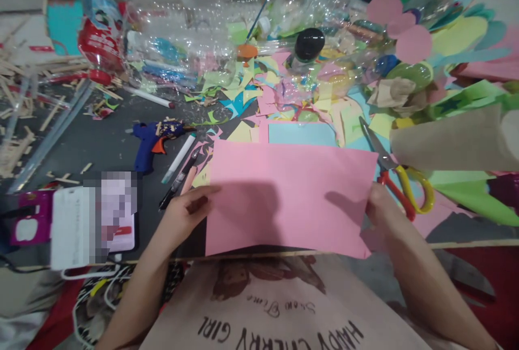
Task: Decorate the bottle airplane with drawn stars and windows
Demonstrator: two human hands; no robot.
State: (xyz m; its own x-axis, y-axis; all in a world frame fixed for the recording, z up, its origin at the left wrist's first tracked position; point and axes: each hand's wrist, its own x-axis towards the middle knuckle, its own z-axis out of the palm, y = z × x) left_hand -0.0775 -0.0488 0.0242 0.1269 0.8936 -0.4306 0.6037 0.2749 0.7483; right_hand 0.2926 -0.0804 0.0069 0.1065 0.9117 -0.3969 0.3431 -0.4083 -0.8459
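A large pink paper sheet (300,198) spans the front of the dark table, with its near edge at the table's edge. My left hand (192,209) pinches the sheet's left side between thumb and fingers. On the opposite side, my right hand (379,204) grips the right edge, its fingertips partly hidden. Scissors (399,177) with red and yellow handles lie just beyond my right hand. Behind the sheet is a light blue paper (302,133). A black pen (178,182) and a capped white marker (178,159) rest near my left hand.
A blue glue gun (148,144) lies at left, behind a phone (121,220) and a white box (71,225). Clear plastic bottles (178,41) and paper scraps crowd the back. A brown cardboard tube (450,139) lies right. Wooden sticks (18,150) cover the far left.
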